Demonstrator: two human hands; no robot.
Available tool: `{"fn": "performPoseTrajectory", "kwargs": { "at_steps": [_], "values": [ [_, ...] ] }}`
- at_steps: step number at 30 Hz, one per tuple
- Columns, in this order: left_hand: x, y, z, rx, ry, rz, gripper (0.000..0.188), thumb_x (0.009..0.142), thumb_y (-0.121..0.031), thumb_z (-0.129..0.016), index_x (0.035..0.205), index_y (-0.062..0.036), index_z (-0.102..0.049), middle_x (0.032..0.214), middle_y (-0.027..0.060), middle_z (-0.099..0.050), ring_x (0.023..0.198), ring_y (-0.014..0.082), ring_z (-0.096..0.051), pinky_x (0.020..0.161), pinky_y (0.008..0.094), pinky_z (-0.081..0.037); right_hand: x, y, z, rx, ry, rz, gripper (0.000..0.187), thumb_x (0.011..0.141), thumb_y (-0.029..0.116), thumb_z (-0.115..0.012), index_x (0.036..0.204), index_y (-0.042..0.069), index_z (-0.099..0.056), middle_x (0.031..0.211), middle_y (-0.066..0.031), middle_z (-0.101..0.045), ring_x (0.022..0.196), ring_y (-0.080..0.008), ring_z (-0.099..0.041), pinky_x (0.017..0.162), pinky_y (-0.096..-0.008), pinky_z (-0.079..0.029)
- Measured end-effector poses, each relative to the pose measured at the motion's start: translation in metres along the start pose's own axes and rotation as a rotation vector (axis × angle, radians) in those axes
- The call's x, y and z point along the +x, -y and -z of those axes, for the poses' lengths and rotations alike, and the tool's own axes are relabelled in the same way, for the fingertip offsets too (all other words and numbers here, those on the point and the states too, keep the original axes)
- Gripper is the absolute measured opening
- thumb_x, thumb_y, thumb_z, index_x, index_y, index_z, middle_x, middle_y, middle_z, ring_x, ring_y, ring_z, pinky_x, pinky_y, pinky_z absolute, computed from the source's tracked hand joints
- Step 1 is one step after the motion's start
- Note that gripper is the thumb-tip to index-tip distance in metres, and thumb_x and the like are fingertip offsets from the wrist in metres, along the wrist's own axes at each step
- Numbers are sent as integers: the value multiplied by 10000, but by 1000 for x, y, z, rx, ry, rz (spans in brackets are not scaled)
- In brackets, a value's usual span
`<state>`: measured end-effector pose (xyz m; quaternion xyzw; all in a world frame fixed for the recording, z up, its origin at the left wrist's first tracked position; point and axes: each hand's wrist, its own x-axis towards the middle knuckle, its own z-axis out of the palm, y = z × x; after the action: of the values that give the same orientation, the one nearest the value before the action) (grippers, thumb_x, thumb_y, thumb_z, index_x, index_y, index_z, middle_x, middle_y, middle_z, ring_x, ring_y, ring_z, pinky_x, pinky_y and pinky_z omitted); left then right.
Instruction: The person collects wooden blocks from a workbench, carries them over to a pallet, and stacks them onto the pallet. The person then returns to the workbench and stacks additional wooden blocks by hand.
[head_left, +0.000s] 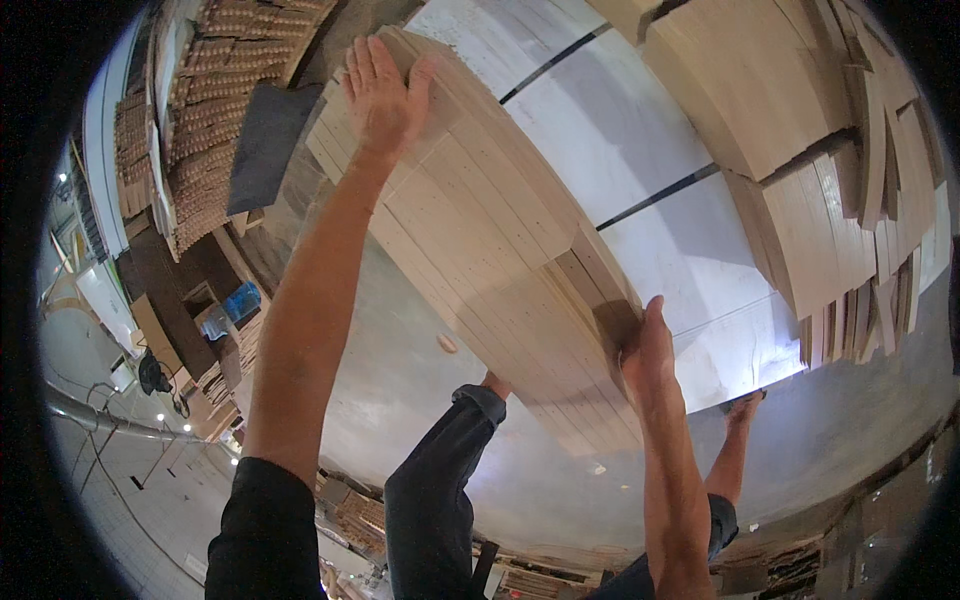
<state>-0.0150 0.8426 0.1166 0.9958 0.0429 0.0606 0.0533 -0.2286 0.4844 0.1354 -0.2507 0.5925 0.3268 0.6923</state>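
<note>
A long stack of light wooden boards (460,225) runs slantwise through the middle of the view, from far left to near right. My left hand (385,95) lies on the stack's far end, fingers stretched out and thumb apart. At the near right side of the boards, my right hand (648,358) presses against their edge. Its thumb points up and away from the palm, while the other fingers are partly hidden in shadow. A step in the stack shows beside this hand, where the upper boards end short of the lower ones.
Flat white panels (640,130) lie to the right of the boards, with dark gaps between them. Beyond them stand piles of cut wood (800,200). At far left are stacked ridged wooden pieces (215,110) and a dark sheet (268,145). My legs (435,500) are below, above a grey floor.
</note>
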Motion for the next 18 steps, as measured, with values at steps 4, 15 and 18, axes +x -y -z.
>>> {"fn": "performPoseTrajectory", "kwargs": {
  "at_steps": [4, 15, 18],
  "values": [
    [-4, -2, -4, -19, -26, -17, 903, 879, -643, -373, 1428, 50, -188, 1488, 250, -172, 1389, 388, -135, 1124, 495, -70, 12, -4, 7, 17, -6, 14, 619, 979, 473, -344, 1275, -68, -402, 1236, -174, -499, 1096, -271, -508, 952, -380, -407],
    [0, -17, 6, -66, 33, 33, 867, 892, -595, -398, 1426, 56, -189, 1496, 251, -143, 1397, 389, -97, 1124, 489, -51, 11, 5, 22, 132, 6, -39, 613, 976, 493, -321, 1216, -58, -445, 1144, -168, -542, 988, -262, -576, 851, -403, -496],
    [-17, -28, 30, -68, 71, 96, 859, 898, -579, -404, 1431, 54, -173, 1499, 251, -132, 1399, 391, -86, 1126, 483, -55, -7, 4, 5, 10, -24, -38, 673, 984, 482, -291, 1334, -90, -341, 1389, -203, -377, 1290, -265, -365, 1077, -352, -280]
  ]
}}
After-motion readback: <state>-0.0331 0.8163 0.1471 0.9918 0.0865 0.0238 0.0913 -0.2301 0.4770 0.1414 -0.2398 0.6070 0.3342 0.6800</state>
